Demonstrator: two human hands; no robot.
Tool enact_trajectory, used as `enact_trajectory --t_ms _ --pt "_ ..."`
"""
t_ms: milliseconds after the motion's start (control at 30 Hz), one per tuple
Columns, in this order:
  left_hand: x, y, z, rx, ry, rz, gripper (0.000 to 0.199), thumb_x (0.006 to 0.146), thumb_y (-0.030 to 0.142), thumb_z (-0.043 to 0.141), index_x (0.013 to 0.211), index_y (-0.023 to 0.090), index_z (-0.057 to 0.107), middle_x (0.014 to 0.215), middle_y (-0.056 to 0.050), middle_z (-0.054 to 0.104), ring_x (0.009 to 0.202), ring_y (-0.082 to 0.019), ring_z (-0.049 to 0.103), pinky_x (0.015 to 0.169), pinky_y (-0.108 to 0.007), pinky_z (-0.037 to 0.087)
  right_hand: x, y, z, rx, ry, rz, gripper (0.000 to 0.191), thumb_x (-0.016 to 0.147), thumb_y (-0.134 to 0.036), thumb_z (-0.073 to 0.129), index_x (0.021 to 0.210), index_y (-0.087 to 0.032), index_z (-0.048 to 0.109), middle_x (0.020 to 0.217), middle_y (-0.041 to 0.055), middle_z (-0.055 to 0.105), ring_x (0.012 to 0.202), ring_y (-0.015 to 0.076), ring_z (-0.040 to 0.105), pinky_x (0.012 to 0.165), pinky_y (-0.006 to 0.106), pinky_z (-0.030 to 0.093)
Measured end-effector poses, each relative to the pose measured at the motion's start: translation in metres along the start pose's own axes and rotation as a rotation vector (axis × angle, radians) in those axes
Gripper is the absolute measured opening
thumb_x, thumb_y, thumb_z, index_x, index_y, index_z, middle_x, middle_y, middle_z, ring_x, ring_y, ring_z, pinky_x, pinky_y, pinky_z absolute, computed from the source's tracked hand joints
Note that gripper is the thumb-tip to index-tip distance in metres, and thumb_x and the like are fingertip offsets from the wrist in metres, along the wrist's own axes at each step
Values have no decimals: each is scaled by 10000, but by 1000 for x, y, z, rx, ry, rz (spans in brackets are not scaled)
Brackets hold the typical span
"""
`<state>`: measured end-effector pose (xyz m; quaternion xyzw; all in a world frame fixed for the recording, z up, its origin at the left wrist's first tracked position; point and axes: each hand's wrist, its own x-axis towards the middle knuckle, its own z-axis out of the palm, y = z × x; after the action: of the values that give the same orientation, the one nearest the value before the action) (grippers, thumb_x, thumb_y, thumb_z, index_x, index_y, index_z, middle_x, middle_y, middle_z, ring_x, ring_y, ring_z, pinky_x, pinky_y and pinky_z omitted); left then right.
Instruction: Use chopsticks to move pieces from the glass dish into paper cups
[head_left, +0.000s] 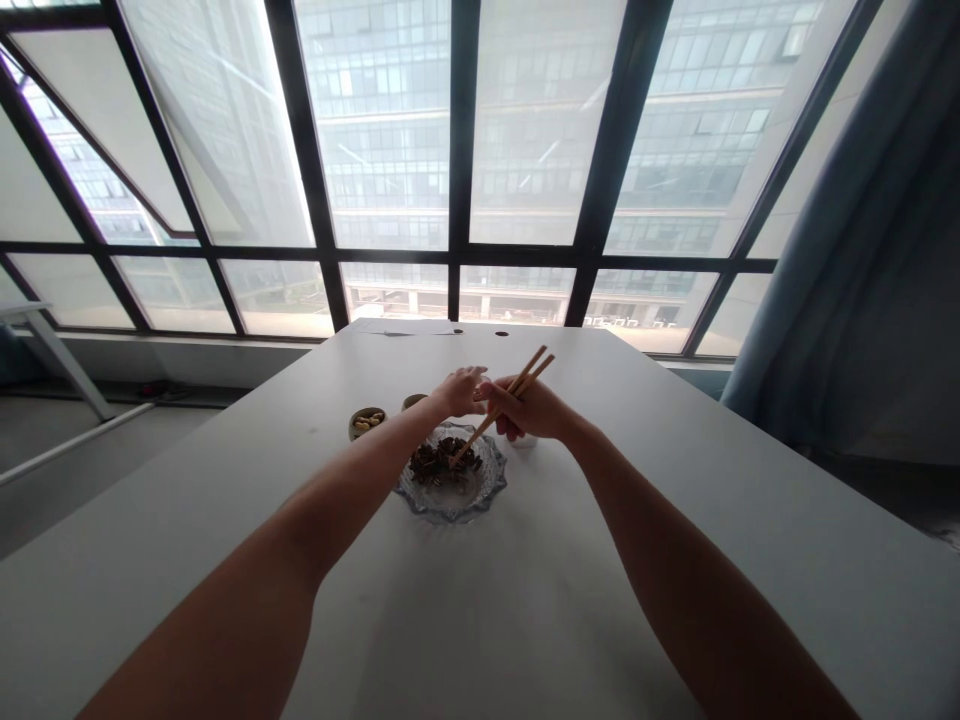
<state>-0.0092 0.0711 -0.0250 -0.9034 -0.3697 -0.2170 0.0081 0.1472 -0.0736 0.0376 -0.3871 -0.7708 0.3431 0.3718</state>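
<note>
My right hand [526,406] is closed around a pair of wooden chopsticks [534,368], whose tips reach down into a clear glass plate [491,490] with a scalloped rim. Dark brown dried pieces [427,463] lie heaped on the plate's far part, at the chopstick tips. Just left of the right hand, my left hand [459,392] hovers beyond the plate, fingers stretched out and close to the right fingertips. It holds nothing that I can make out. My left forearm covers part of the plate.
A small bowl [367,421] of pale nut-like pieces stands left of the plate. Another bowl [413,401] is partly behind my left forearm, and a whitish object [523,441] is under my right hand. The white table [570,560] reaches toward the windows; a curtain [832,260] hangs right.
</note>
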Motion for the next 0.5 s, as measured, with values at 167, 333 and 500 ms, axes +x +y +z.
enact_trajectory --t_ms 167,333,500 --pt "-13 -8 -9 -42 77 121 916 683 216 804 1478 105 364 1354 -193 579 1262 -338 527 1064 -487 458 -12 -8 -43 32 331 -45 665 772 -809 567 641 -158 603 436 22 590 315 106 528 289 187 362" --pt "-22 -14 -6 -108 85 143 988 658 265 840 1502 157 337 1326 -186 597 1239 -347 561 1042 -516 475 -13 -2 -50 -23 491 -71 655 792 -800 549 650 -163 603 460 34 605 329 106 528 303 197 370" --pt "-24 -13 -1 -160 36 134 1055 649 338 854 1537 232 293 1331 -165 613 1238 -325 584 1031 -489 487 -2 18 -33 -133 478 -55 652 781 -817 538 683 -174 589 531 45 641 400 120 578 365 207 421"
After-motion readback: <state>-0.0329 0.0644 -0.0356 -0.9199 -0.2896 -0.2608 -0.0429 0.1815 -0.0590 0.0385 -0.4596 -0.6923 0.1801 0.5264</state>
